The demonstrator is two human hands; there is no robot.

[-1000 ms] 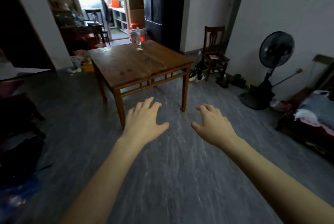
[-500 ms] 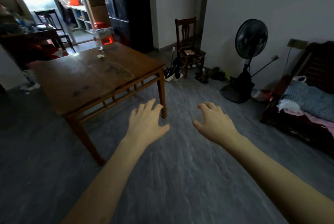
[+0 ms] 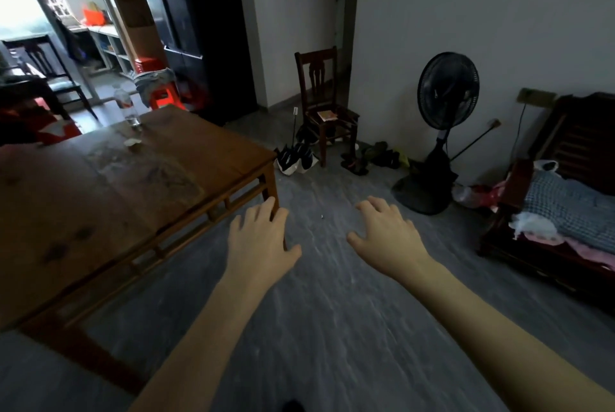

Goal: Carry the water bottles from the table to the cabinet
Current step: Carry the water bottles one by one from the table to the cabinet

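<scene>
Both hands are held out low over the floor, palms down, fingers spread and loose — neither holds anything. The left hand (image 3: 261, 238) hangs just off the near right corner of the tabletop (image 3: 100, 198); the right hand (image 3: 386, 233) is further right, over bare floor, apart from the left and well away from the wood.

The one bottle (image 3: 128, 109) in view stands upright near the far edge of the tabletop, its long axis vertical, clear plastic with only a little water visible at the bottom. A small pale scrap or cap lies just in front of it; too small to tell which. From the hands the bottle lies forward and to the left, across most of the tabletop. The left hand is the nearer one, though still well apart from it.

My read: the carry has not begun. Neither hand can reach from here — the person would need to go round the right side toward the far edge, then take the bottle round its body with the left. Which piece of furniture is the cabinet I cannot tell.
</scene>
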